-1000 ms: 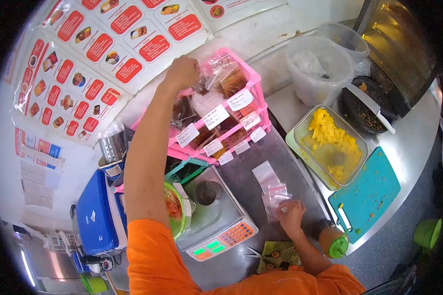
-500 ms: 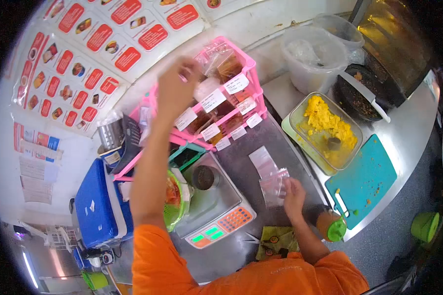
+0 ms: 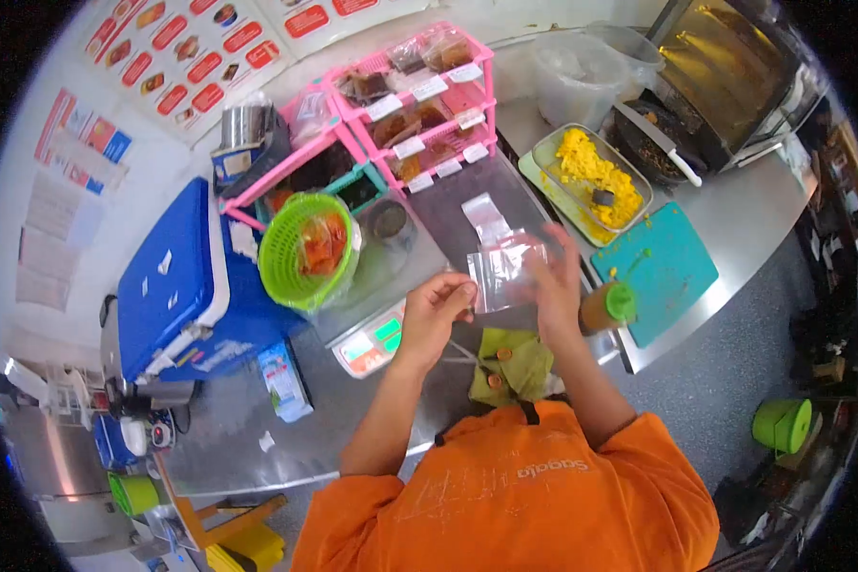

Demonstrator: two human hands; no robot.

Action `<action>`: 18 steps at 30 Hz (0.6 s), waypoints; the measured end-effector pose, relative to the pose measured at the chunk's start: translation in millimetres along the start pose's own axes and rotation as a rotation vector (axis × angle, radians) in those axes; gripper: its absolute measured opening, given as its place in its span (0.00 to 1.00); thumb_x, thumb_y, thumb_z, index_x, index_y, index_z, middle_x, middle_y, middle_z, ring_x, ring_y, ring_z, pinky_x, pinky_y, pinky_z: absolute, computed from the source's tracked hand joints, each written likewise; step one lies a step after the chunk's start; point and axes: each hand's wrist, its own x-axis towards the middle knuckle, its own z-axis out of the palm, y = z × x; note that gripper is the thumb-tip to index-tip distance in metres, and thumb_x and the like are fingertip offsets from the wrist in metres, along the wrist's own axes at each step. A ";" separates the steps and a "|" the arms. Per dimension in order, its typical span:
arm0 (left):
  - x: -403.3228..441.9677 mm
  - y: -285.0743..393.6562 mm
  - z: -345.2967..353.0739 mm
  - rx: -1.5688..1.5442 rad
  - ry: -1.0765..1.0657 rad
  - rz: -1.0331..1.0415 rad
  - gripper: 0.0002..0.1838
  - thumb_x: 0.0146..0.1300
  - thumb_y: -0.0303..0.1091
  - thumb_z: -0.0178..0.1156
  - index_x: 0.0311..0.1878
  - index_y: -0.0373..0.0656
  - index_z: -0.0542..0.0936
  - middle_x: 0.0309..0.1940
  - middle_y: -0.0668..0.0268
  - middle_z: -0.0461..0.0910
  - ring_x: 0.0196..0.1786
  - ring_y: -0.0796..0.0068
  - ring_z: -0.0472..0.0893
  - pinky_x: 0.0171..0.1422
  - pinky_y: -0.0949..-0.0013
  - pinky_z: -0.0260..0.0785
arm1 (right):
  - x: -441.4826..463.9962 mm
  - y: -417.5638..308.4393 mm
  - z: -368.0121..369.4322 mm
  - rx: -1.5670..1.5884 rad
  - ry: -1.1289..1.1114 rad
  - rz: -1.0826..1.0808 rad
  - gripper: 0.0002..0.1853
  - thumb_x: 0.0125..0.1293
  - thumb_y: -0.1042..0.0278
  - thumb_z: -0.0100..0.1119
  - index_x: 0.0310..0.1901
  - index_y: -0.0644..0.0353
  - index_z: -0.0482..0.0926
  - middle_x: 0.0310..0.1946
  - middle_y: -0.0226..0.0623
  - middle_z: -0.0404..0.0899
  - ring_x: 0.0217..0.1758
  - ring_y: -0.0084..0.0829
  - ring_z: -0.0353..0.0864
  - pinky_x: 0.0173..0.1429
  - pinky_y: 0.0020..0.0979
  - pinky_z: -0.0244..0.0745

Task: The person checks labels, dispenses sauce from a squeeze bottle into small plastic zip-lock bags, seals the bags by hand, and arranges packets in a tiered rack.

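Note:
A clear plastic zip bag is spread between my hands above the steel counter. My left hand is closed in a pinch at the bag's left edge. Over the right side of the same bag is my right hand, its fingers smeared by motion, so their grip is unclear. Just beyond the bag, a stack of flat clear bags lies on the counter. Left of my left hand stands a digital scale with lit green displays. A lime green basket holding a bag of orange-red food sits beside it.
A pink tiered rack holds labelled packets at the back. To the right are a metal tray of yellow food, a knife on a dark pan, a teal cutting board and a green-lidded bottle. A blue cooler stands left.
My left hand has come down from the pink rack to the zip bag. My right hand has shifted over the bag. The camera view has also moved.

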 end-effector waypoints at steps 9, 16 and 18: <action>-84.6 -22.7 39.9 0.237 -0.090 0.232 0.05 0.64 0.27 0.64 0.40 0.34 0.81 0.31 0.69 0.82 0.34 0.83 0.80 0.39 0.78 0.72 | -114.1 -16.4 -19.3 -0.386 -0.038 -0.209 0.15 0.57 0.65 0.71 0.43 0.64 0.83 0.38 0.35 0.83 0.39 0.23 0.81 0.45 0.27 0.76; -118.0 -28.3 49.2 0.364 -0.176 0.316 0.06 0.64 0.27 0.64 0.40 0.35 0.80 0.32 0.65 0.83 0.35 0.80 0.81 0.41 0.74 0.73 | -150.0 -26.7 -39.6 -0.016 -0.156 0.150 0.10 0.65 0.70 0.65 0.42 0.69 0.84 0.38 0.36 0.84 0.41 0.23 0.82 0.45 0.26 0.79; -125.3 -26.0 52.7 0.399 -0.222 0.362 0.05 0.65 0.27 0.63 0.41 0.36 0.79 0.33 0.65 0.82 0.37 0.76 0.82 0.43 0.73 0.74 | -159.6 -26.2 -42.2 -0.106 -0.200 0.036 0.10 0.66 0.70 0.64 0.43 0.70 0.83 0.38 0.36 0.84 0.42 0.23 0.83 0.46 0.27 0.80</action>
